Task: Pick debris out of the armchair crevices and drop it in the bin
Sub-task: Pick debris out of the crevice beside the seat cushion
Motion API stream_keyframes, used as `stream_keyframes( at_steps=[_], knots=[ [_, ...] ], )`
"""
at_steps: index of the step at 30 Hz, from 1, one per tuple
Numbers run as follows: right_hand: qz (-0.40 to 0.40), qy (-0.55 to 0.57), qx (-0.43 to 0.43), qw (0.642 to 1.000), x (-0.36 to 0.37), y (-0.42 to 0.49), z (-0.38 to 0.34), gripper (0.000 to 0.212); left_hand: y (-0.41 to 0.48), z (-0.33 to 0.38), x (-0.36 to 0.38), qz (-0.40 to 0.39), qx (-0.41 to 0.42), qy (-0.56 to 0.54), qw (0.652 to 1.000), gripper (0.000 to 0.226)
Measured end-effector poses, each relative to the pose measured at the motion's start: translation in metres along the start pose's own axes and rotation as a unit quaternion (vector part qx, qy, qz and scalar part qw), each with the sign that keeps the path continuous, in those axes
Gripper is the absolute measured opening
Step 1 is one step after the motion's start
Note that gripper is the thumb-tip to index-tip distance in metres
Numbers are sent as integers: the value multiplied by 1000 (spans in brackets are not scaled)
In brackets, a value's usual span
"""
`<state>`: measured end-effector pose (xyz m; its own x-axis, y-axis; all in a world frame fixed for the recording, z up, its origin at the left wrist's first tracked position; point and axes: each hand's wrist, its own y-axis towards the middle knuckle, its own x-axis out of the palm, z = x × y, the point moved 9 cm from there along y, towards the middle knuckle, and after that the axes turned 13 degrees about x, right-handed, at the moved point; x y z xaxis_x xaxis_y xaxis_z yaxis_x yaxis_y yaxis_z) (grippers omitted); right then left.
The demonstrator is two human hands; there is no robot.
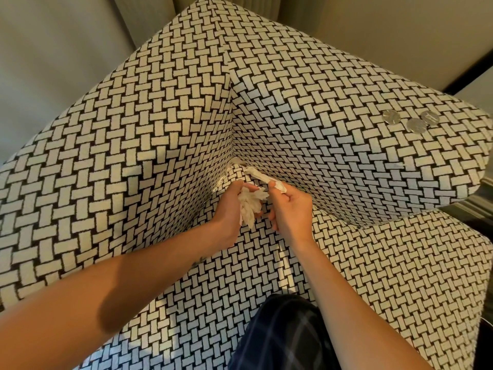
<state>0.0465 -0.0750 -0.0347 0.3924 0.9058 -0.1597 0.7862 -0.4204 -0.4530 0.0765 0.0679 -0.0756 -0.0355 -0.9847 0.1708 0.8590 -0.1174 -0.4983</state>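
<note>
Head view, looking down into the back corner of the armchair [160, 129], which is covered in cream-and-black basket-weave fabric. Both hands are at the corner crevice [234, 163], where the back, the arm panel and the seat cushion [373, 263] meet.

Left hand [229, 206]: grip closed around a crumpled tissue wad [252, 206]. The wad is white and bunched, with a tail hanging below the fingers. The thumb lies over the top of it. The hand is just above the seat cushion, close to the corner.

Right hand [290, 209]: grip narrow, thumb and forefinger pinching a twisted tissue strip [260, 176]. The strip runs from the pinch up and to the left along the seam between cushion and arm panel, and its far end sits in the crevice. The other fingers are curled under.

The two hands are just beside each other. The wad comes very near the right thumb; whether they touch cannot be told.

A pale sliver [221, 182] shows in the seam just left of the corner. What it is cannot be told.

Three coins [416, 126] lie flat on top of the right armrest [346, 108], close together and well apart from the hands.

A knee in dark plaid cloth [282, 329] is at the seat front. A pale curtain [66, 49] hangs behind the chair.
</note>
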Motion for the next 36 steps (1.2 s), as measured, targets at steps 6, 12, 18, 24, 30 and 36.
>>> stream_keyframes(
  at_steps=[6, 12, 18, 24, 30, 36],
  knots=[
    [18, -1, -23, 1000, -16, -10, -6, 25, 1, -1, 6, -16, 1, -28, 999, 42],
    [-4, -31, -30, 999, -18, -18, -10, 24, -1, -6, 15, -40, -36, -61, 997, 48],
    [-81, -139, -10, 987, -1, -16, 0, 22, -4, -9, 23, -116, -37, -4, 993, 29],
    [-90, -145, -8, 985, 4, -19, 4, 40, -4, -6, 22, -142, -20, 40, 989, 20],
    [-121, 10, 63, 991, -12, -31, 17, 16, -20, 4, 37, -221, 9, 68, 973, 31],
    [-103, 67, 75, 990, -66, -60, 34, 17, -60, -10, 89, -263, 14, 117, 958, 38]
  ],
)
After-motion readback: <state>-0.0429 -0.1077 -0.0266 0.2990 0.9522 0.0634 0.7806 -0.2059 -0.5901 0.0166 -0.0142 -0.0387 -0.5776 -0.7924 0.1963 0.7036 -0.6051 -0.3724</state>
